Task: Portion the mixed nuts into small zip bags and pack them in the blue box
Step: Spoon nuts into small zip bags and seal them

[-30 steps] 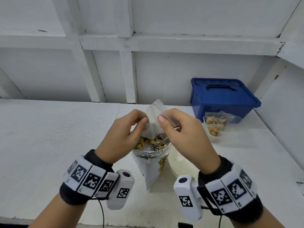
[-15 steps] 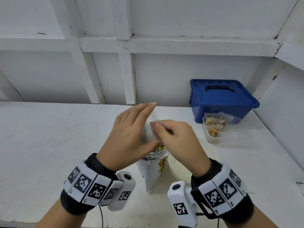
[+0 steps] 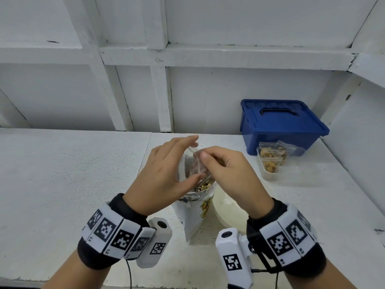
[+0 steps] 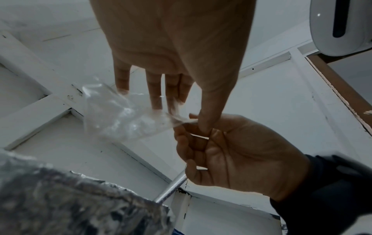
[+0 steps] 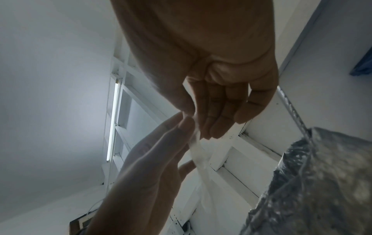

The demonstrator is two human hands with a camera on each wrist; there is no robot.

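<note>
A small, clear, empty zip bag [image 3: 186, 163] hangs between my hands, just above the open foil pouch of mixed nuts [image 3: 195, 211]. My right hand [image 3: 205, 161] pinches the bag's top edge [image 4: 181, 120] with thumb and forefinger. Its lower fingers curl round a metal spoon handle [image 4: 173, 186] that runs down into the pouch. My left hand [image 3: 187, 159] has straight fingers behind the bag and a straight thumb touching its edge beside the right fingers. The blue box [image 3: 281, 126] stands at the back right with its lid on.
Filled zip bags of nuts [image 3: 270, 157] stand in a clear tub [image 3: 268, 176] in front of the blue box. A cream bowl [image 3: 227, 207] sits right of the pouch. White walls bound the table at the back and right.
One second ago my left hand pinched the bag with curled fingers. Its fingers have since straightened and lie flat along the bag. My right hand keeps its pinch and has shifted slightly left.
</note>
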